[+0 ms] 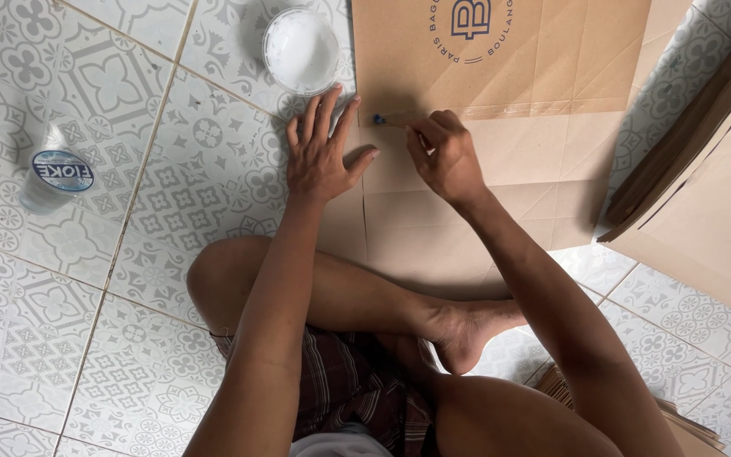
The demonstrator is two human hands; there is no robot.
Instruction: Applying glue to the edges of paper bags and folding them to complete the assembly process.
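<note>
At far left, a capped plastic bottle (54,176) is seen lying on the tiled floor (129,338). A white bowl (301,49) sits top centre. The left hand (323,152) is pressed flat, fingers spread, on the brown paper bag (501,127); a thin blue-tipped stick (391,121) is pinched by the right hand (446,156). A stack of bags (704,169) is glimpsed at right.

I note a flat brown paper bag (501,93) at upper centre of the frame, bearing a dark blue round emblem (470,25). A stack of brown bags (704,169) lies at right. A clear bottle's blue-and-white oval label (62,170) sits at left.
</note>
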